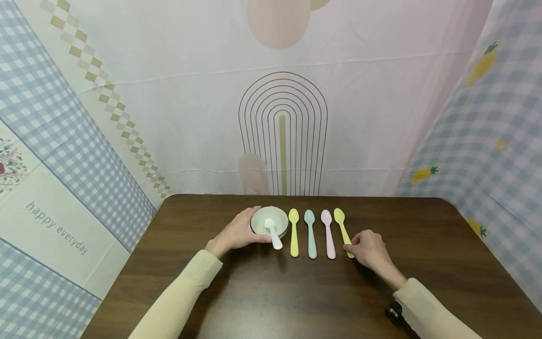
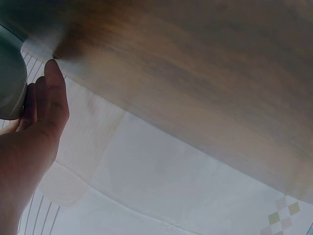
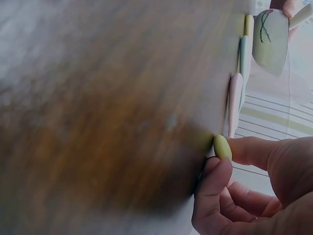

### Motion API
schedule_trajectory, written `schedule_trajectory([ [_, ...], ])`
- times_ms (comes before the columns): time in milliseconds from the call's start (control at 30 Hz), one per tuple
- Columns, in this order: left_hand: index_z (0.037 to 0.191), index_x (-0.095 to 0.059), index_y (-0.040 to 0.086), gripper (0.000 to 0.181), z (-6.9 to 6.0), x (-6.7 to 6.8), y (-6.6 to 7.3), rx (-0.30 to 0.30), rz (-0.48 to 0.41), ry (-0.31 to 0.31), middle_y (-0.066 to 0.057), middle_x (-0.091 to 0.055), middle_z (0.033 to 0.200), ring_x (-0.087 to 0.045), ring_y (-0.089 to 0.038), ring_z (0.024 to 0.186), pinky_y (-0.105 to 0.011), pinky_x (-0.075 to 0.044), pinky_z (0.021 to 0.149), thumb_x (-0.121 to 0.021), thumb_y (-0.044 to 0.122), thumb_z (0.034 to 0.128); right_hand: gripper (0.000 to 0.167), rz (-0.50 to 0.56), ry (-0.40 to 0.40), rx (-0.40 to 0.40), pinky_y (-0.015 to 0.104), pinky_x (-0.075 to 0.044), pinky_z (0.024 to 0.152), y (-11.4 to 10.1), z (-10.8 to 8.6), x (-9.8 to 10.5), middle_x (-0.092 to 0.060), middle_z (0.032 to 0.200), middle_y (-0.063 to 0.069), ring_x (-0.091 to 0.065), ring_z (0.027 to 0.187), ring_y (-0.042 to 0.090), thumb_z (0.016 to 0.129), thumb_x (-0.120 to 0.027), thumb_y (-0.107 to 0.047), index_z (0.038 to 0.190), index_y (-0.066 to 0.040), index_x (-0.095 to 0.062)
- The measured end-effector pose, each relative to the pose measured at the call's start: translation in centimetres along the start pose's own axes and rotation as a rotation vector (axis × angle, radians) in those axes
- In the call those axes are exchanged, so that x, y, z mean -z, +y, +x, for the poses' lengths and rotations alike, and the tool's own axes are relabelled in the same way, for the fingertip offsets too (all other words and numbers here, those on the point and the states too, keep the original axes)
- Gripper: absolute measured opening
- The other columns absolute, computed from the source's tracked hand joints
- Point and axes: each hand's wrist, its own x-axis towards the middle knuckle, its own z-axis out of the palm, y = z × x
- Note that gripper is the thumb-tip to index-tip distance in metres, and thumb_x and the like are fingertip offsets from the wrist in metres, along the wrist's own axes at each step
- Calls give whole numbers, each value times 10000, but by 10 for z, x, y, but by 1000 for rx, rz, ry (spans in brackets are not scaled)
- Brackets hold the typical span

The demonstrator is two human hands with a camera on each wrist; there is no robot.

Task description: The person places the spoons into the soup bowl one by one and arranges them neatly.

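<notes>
My left hand (image 1: 240, 230) holds a pale bowl (image 1: 259, 217) at its left side, thumb along the front and fingers behind. A white spoon (image 1: 273, 233) leans in this bowl, its handle over the front rim. In the left wrist view, the fingers (image 2: 57, 93) lie against the bowl's wall (image 2: 11, 81). My right hand (image 1: 370, 249) pinches the handle end of the right-hand yellow spoon (image 1: 341, 221) between thumb and finger. That handle tip (image 3: 222, 147) shows between the fingertips in the right wrist view, close to the tabletop; whether it touches cannot be told.
Between bowl and right hand lie another yellow spoon (image 1: 294, 235), a mint-green spoon (image 1: 311, 235) and a pink spoon (image 1: 328, 235), side by side with bowls away from me. The brown wooden table (image 1: 271, 296) ends at a patterned cloth backdrop (image 1: 203, 132).
</notes>
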Motion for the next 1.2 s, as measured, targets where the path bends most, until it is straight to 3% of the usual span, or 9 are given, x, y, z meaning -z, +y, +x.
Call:
schedule_trajectory([
  [167, 1616, -464, 15, 1106, 0, 0, -1, 0, -2, 5, -200, -604, 1545, -580, -378, 1421, -561, -499, 1177, -966, 525, 772, 256, 8, -23, 5, 330, -443, 661, -16, -12, 10, -676, 740, 29, -588, 748, 233, 925, -850, -222, 749, -68, -748],
  [667, 1629, -449, 20, 1116, -1, -1, -1, 9, 9, 4, -215, -574, 1592, -560, -394, 1461, -568, -482, 1203, -962, 523, 776, 235, 31, -31, 13, 318, -449, 619, -10, -8, 7, -680, 684, 24, -581, 687, 212, 913, -832, -186, 721, -76, -751],
  [1200, 1629, -454, 18, 1112, 0, -2, -2, 10, 8, 4, -217, -564, 1606, -546, -393, 1484, -553, -463, 1232, -962, 523, 778, 224, 68, -26, -13, 303, -449, 635, -10, -8, 12, -716, 779, 57, -616, 768, 219, 929, -835, -212, 809, -32, -780],
])
